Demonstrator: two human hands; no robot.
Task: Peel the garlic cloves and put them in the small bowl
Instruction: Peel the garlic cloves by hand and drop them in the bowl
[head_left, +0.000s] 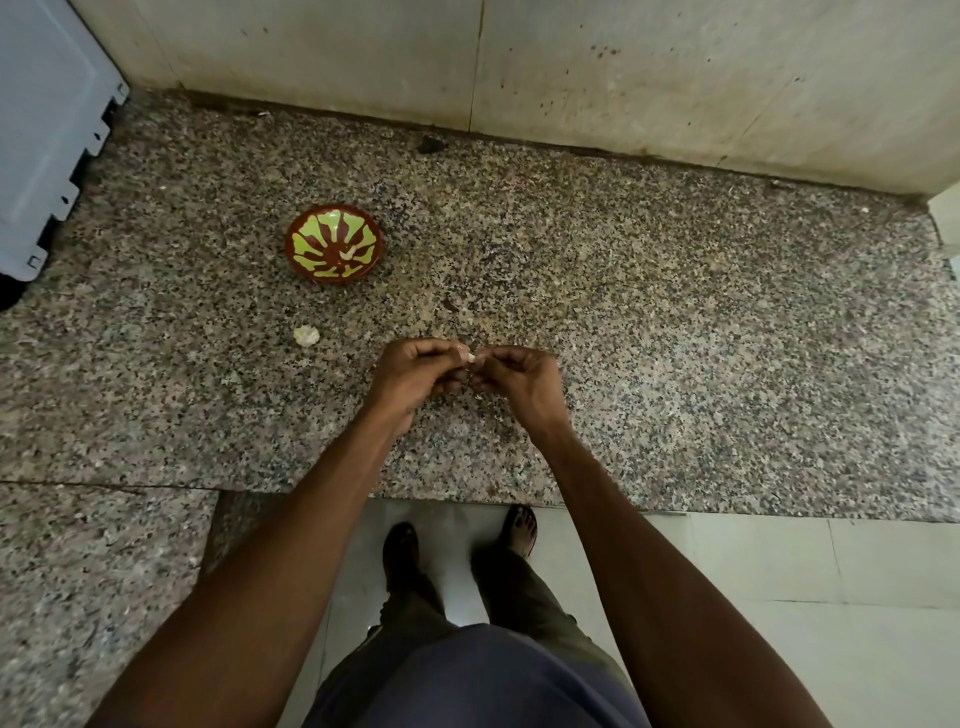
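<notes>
A garlic clove (471, 358) sat pinched between the fingertips of both hands, held just above the granite counter (675, 322) near the middle of its front edge. Only a pale sliver of it showed between the fingers, so how much skin remained on it could not be told. The left hand (415, 376) was curled round one end and the right hand (519, 382) pinched the other, knuckles up, the two hands touching. A clove like this is likely light, small and firm, with a dry papery skin that tears easily; once bare it would probably turn a little slick and sticky, so it seemed best held by its blunt root end while a nail lifted the skin from the tip. Squeezing hard would bruise it rather than break it. To the left, near the front edge, lay the rest of the garlic (306, 335), a small white clump resting on the stone, well apart from the hands. Further back and to the left stood the small bowl (334, 243), brown with green markings, upright, with what looked like a pale peeled piece or two at its bottom. Judging from that, the work was begun but far from done. A grey-white appliance (47, 130) stood at the counter's back left corner, and a stained wall (571, 67) ran along the back edge.
</notes>
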